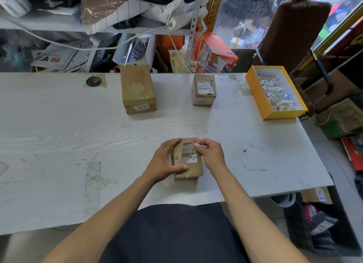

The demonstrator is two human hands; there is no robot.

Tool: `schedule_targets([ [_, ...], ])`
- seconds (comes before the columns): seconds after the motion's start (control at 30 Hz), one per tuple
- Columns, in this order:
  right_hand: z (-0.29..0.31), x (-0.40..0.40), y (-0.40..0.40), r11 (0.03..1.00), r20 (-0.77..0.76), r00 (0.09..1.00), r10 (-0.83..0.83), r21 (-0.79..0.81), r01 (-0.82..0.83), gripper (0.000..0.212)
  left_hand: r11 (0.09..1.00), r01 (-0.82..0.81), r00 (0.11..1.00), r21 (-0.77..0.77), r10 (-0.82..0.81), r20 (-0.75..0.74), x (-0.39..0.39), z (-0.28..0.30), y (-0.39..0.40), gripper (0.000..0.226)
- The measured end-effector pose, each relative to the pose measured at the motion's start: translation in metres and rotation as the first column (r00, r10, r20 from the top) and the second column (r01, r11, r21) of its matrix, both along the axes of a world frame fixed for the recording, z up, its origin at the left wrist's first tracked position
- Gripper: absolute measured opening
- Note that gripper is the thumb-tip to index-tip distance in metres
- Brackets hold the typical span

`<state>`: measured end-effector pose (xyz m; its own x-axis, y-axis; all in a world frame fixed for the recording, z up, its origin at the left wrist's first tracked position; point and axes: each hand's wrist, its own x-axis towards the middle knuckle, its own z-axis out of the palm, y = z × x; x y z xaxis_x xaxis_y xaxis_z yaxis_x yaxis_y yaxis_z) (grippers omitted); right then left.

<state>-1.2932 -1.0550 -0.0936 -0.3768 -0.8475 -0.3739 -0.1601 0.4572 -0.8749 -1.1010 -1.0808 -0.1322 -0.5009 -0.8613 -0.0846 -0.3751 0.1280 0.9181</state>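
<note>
The left hand (164,161) curls its fingers round a small box (191,171) and hides its left side. The right hand (211,154) pinches the label (189,157) at its far corner. The small box sits on the white tabletop (78,137), near the front. A big box (137,89), a far box (204,89) and a yellow box (257,97) of scraps sit farther back.

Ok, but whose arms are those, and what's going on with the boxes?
There is just one picture. It comes from a camera worn on a person's head, looking down, so the arms are that person's own. The left hand holds a cardboard box on the white table. The right hand pinches a corner of its label. Farther back stand a bigger box and a small box. At the right sits a yellow box full of paper scraps.
</note>
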Motion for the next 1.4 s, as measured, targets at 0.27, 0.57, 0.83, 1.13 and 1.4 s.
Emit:
schedule_targets([
  [0.27, 0.002, 0.001, 0.0, 1.0, 0.002, 1.0, -0.005, -0.006, 0.005, 0.017, 1.0, -0.004, 1.0, 0.003, 0.004, 0.01, 0.0, 0.0, 0.0, 0.092],
  [0.57, 0.001, -0.001, 0.0, 1.0, -0.021, 1.0, 0.003, 0.014, -0.003, 0.018, 1.0, -0.005, 1.0, -0.001, 0.005, 0.015, -0.001, 0.0, 0.0, 0.092],
  [0.83, 0.005, 0.0, 0.001, 1.0, -0.018, 1.0, 0.002, 0.021, -0.002, 0.017, 1.0, -0.007, 1.0, 0.009, 0.007, 0.014, -0.001, -0.001, 0.001, 0.095],
  [1.13, 0.008, 0.001, 0.001, 1.0, -0.02, 1.0, -0.004, 0.025, 0.005, 0.015, 1.0, -0.003, 1.0, 0.025, 0.003, 0.01, -0.001, -0.002, 0.0, 0.097],
  [1.4, 0.013, 0.002, 0.001, 0.999, 0.027, 0.999, -0.034, 0.012, 0.034, 0.011, 1.0, -0.009, 1.0, 0.02, 0.008, 0.01, 0.0, -0.001, 0.0, 0.096],
])
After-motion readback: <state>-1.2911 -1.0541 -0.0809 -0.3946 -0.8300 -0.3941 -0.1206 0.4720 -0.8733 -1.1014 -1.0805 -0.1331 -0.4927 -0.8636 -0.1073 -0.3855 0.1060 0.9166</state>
